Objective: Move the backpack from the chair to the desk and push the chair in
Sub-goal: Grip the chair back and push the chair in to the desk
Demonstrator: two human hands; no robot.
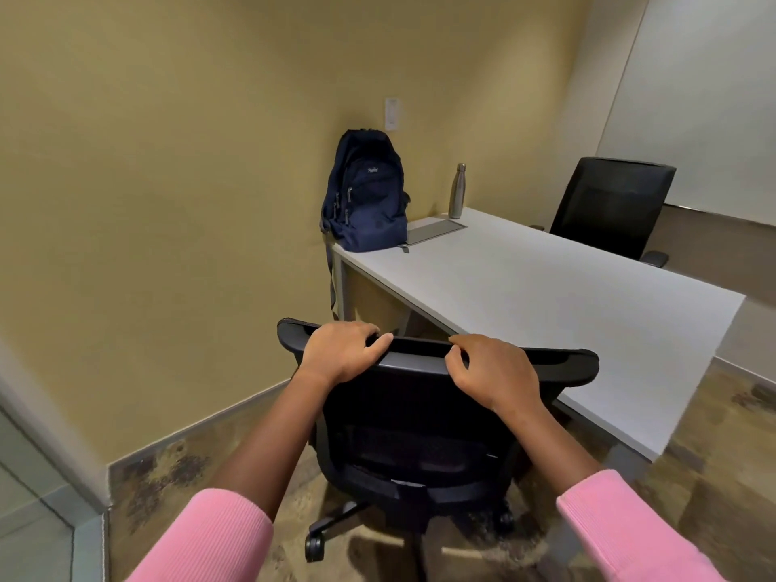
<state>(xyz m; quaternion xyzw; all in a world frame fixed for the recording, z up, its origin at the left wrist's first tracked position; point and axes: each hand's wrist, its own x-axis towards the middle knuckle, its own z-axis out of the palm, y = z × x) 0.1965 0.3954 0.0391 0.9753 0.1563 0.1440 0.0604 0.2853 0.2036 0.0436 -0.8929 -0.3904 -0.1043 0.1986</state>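
Note:
A navy blue backpack (365, 195) stands upright on the far left corner of the white desk (546, 296), leaning toward the wall, with one strap hanging over the desk's edge. A black mesh office chair (420, 430) on castors stands right in front of me, its back facing me and its top edge close to the desk's near edge. My left hand (342, 350) grips the left part of the chair's top rail. My right hand (491, 369) grips the rail to the right of it. The chair's seat is hidden behind its backrest.
A steel water bottle (457, 191) and a grey flat pad (432, 229) sit on the desk beside the backpack. A second black chair (609, 203) stands behind the desk on the far side. Yellow walls close in on the left; a whiteboard (705, 98) hangs at right.

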